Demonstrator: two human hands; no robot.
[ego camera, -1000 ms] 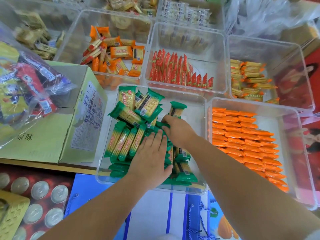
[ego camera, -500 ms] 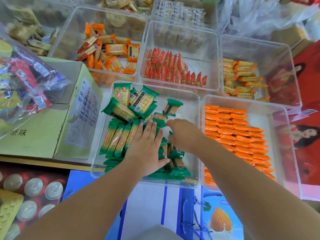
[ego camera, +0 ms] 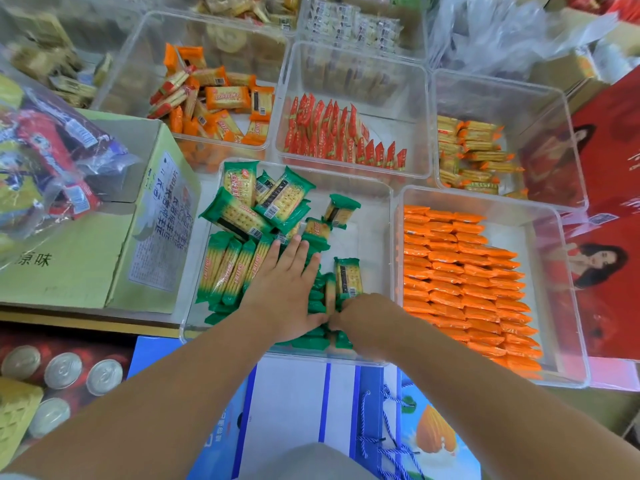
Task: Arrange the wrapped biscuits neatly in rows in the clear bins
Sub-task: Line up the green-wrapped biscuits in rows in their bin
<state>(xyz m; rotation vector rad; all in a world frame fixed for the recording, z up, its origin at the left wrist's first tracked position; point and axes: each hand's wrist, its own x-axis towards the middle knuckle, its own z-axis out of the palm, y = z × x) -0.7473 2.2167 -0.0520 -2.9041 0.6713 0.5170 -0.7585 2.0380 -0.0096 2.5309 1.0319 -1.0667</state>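
The left hand (ego camera: 282, 292) lies flat, fingers straight, pressing green-wrapped biscuits (ego camera: 225, 268) in the middle clear bin (ego camera: 370, 244). The right hand (ego camera: 363, 320) curls among them at that bin's near edge, fingers hidden, so its hold cannot be told. Right of that bin orange-wrapped biscuits (ego camera: 460, 278) lie in rows; behind it stand red packets (ego camera: 329, 133).

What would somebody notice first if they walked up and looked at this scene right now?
Most likely the orange packs in the right-hand bin, laid in tight, even rows. Next comes the middle bin, where green packs stand partly in rows with a loose heap at the far end. The left hand lies flat on them and the right hand is tucked in at the near edge.
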